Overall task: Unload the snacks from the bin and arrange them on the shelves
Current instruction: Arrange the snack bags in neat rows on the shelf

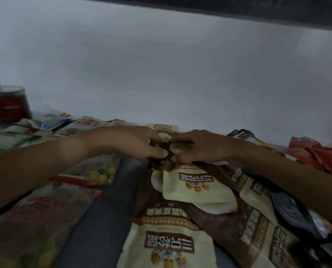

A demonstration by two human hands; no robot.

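Both my hands meet over a pile of cream and brown snack bags [196, 186] lying on the dark shelf [103, 219]. My left hand [130, 142] comes in from the left, and its fingers curl onto the far end of the top bag. From the right, my right hand [198, 147] pinches the same bag end beside it. More bags of this kind lie underneath, one reaching the near edge [167, 246]. The bin is not in view.
Pale green and red snack bags [39, 215] lie on the left of the shelf, with a red canister [8, 103] at the far left. Red packets [319, 157] and dark packets [294, 213] sit at the right. The white back wall [161, 74] closes the shelf behind.
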